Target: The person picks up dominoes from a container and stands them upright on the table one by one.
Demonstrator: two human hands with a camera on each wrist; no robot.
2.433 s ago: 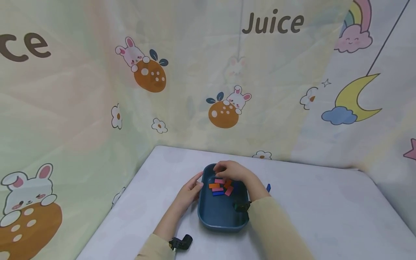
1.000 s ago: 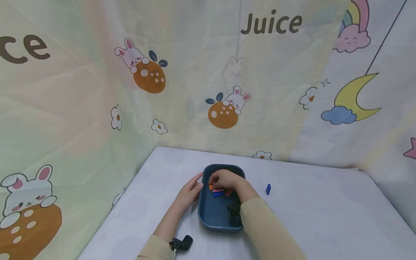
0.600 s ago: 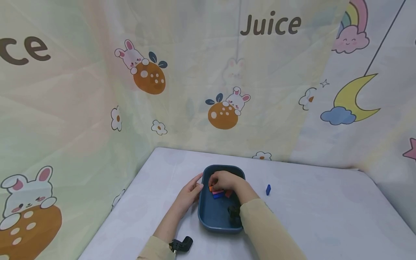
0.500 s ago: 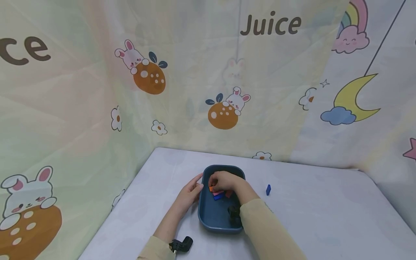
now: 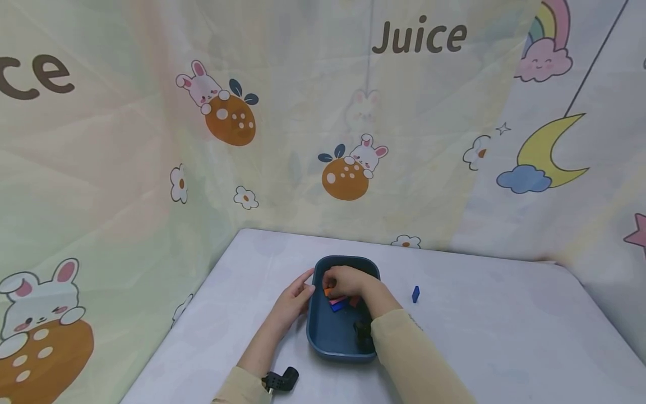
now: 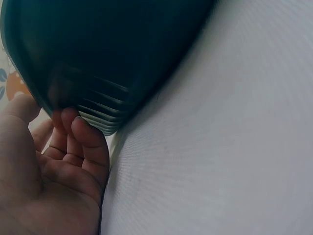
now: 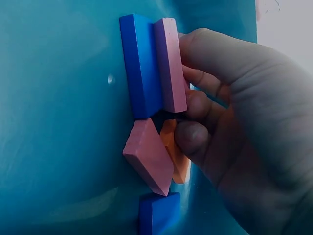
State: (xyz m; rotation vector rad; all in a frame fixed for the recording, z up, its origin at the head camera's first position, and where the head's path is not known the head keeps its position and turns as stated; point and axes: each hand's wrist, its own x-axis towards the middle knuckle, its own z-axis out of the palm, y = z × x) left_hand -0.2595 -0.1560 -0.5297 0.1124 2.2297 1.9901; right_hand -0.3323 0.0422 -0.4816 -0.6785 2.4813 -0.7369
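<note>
A: What's the right hand [image 5: 348, 280] doing?
B: It's reaching down into the tray [image 5: 333, 334] with its fingers bent. In the right wrist view a fingertip is touching the orange block [image 7: 178, 155], and others are resting beside the straight pink block [image 7: 171, 66].
A: So it's pinching one?
B: I can't tell; the pink block is hiding the ends of the thumb and fingers.
A: How are the blocks lying?
B: All inside the tray: the long blue block [image 7: 144, 68] is lying side by side with the straight pink block, touching it. The slanted pink block [image 7: 149, 154] is lying just off their ends, close against the orange one, and the lower blue block [image 7: 159, 213] is showing just past that.
A: And the left hand [image 5: 294, 297]?
B: It's staying outside, at the tray's left wall, its fingers loosely bent and their tips touching the wall.
A: Anything on the table [image 5: 504, 325]?
B: The tray is sitting on it, and the lone blue block [image 5: 415, 294] is sitting to the tray's right, well apart. Behind, a printed cloth [image 5: 429, 101] is hanging, showing rabbits and a moon.
</note>
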